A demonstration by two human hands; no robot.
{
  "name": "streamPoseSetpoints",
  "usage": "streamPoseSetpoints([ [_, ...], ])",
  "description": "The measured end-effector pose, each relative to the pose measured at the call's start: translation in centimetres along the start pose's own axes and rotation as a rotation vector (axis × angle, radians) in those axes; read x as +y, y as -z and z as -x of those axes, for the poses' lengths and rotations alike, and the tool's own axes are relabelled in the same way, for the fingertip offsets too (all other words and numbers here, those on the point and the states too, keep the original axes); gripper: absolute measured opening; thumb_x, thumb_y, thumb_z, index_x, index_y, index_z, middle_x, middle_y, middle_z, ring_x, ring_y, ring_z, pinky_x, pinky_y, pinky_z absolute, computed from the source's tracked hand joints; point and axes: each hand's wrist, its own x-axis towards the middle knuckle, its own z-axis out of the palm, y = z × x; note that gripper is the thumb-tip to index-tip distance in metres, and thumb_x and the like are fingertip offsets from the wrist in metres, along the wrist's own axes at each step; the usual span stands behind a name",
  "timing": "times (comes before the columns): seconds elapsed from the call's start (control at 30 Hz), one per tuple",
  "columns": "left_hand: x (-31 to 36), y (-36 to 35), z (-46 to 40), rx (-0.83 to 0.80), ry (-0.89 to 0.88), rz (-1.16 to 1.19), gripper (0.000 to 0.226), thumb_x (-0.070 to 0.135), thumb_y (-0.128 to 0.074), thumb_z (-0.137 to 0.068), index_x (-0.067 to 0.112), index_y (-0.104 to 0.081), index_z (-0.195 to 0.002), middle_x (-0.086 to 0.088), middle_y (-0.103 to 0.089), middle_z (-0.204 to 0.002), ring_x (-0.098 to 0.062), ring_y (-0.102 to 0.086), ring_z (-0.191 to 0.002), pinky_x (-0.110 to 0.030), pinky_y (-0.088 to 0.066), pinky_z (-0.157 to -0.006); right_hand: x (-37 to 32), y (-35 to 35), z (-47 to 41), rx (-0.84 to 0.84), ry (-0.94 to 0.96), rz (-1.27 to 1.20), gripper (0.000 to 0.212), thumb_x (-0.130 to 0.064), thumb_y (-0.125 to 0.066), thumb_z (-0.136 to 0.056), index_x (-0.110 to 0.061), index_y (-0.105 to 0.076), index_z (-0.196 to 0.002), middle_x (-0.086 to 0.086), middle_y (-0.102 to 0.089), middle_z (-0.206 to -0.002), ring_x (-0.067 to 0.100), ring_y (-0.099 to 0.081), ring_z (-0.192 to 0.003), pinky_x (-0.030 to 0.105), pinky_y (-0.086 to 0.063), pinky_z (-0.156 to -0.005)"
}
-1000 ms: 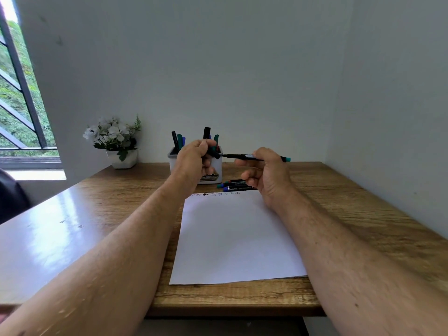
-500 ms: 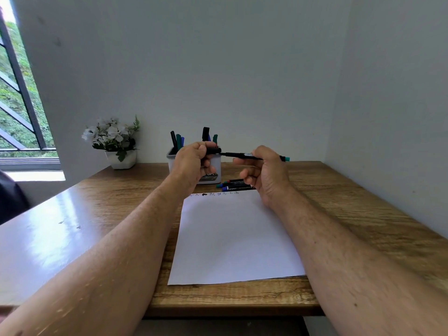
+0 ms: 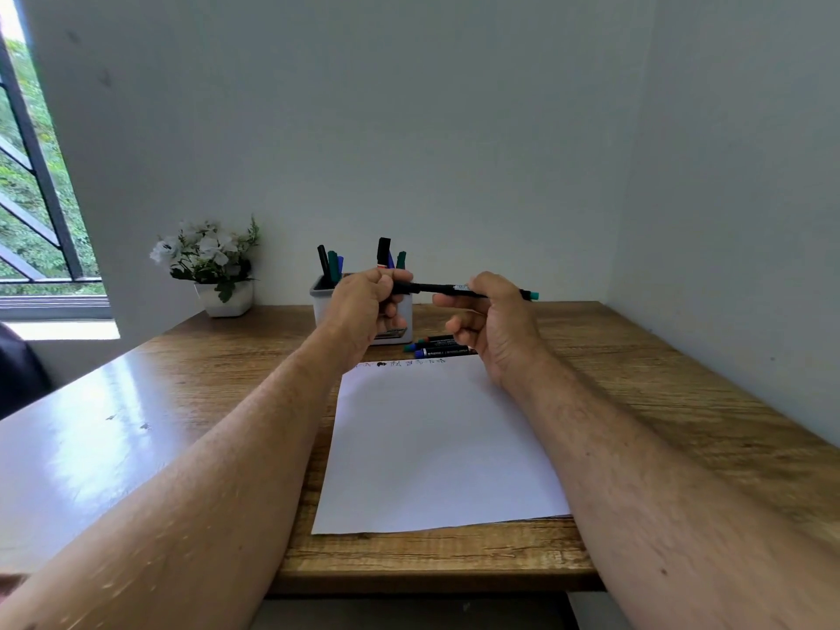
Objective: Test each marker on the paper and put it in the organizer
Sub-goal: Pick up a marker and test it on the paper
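Observation:
I hold a thin black marker with a teal end level above the desk, between both hands. My right hand grips its barrel, and the teal tip sticks out to the right. My left hand grips the marker's left end, where the cap is. Below lies a white sheet of paper with small scribbles along its far edge. A white organizer behind my left hand holds several markers. A few more markers lie on the desk between the organizer and the paper.
A white pot of white flowers stands at the back left of the wooden desk. Walls close the back and the right side. A barred window is at the left.
My left hand has closed in on the marker's left end, so the gap between hand and marker is gone. The marker sits slightly more level. My right hand has barely moved.

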Motion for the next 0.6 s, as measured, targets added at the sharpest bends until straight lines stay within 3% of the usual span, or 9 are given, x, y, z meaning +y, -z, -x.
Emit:
streamPoseSetpoints([
  [0.1,0.1,0.1,0.0,0.007,-0.015,0.000,0.033,0.007,-0.035,-0.104,0.009,-0.068,-0.100,-0.007,-0.056,-0.081,-0.011,-0.047,-0.060,-0.024,-0.054,-0.056,-0.3,0.1,0.2,-0.001,0.008,0.005,0.005,-0.011,-0.059,-0.092,-0.005,-0.060,-0.092,0.019,-0.076,-0.087,0.018,-0.056,-0.041,0.021,-0.041,-0.039],
  [0.2,0.2,0.1,-0.1,0.076,-0.049,0.044,0.017,0.004,-0.046,-0.101,0.010,-0.062,-0.101,-0.007,-0.062,-0.077,-0.011,-0.050,-0.057,-0.024,-0.054,-0.052,-0.3,0.0,0.2,0.002,0.024,0.041,0.006,-0.004,-0.069,-0.087,-0.005,-0.070,-0.093,0.016,-0.074,-0.079,0.016,-0.053,-0.041,0.021,-0.040,-0.038],
  [0.33,0.1,0.3,-0.2,0.146,-0.097,0.094,0.005,0.005,-0.058,-0.096,0.009,-0.057,-0.094,-0.002,-0.068,-0.069,-0.009,-0.057,-0.055,-0.025,-0.057,-0.053,-0.2,-0.1,0.4,-0.032,0.033,0.040,0.012,-0.004,-0.064,-0.089,-0.008,-0.075,-0.093,0.015,-0.074,-0.081,0.017,-0.054,-0.046,0.022,-0.042,-0.041],
  [0.4,0.0,0.6,-0.3,0.152,-0.111,0.112,0.002,0.007,-0.060,-0.095,0.008,-0.059,-0.096,-0.004,-0.070,-0.076,-0.011,-0.063,-0.061,-0.025,-0.058,-0.057,-0.2,0.0,0.4,-0.052,0.037,0.049,0.016,-0.006,-0.060,-0.091,-0.009,-0.076,-0.095,0.015,-0.076,-0.085,0.017,-0.056,-0.046,0.023,-0.043,-0.042],
  [0.5,-0.1,1.2,-0.3,0.143,-0.100,0.180,0.003,0.009,-0.061,-0.095,0.008,-0.060,-0.096,-0.012,-0.072,-0.087,-0.016,-0.070,-0.068,-0.023,-0.058,-0.057,0.0,0.1,0.4,-0.075,0.079,0.218,0.016,-0.005,-0.062,-0.092,-0.008,-0.077,-0.099,0.014,-0.075,-0.079,0.012,-0.052,-0.042,0.021,-0.040,-0.039],
  [0.6,-0.1,1.5,-0.3,0.128,-0.087,0.242,0.005,0.011,-0.065,-0.092,0.008,-0.061,-0.092,-0.015,-0.074,-0.091,-0.017,-0.071,-0.069,-0.021,-0.058,-0.056,0.7,-0.1,0.4,-0.076,0.203,0.490,0.016,-0.001,-0.063,-0.092,-0.005,-0.074,-0.102,0.003,-0.066,-0.069,-0.001,-0.053,-0.045,0.011,-0.040,-0.045],
])
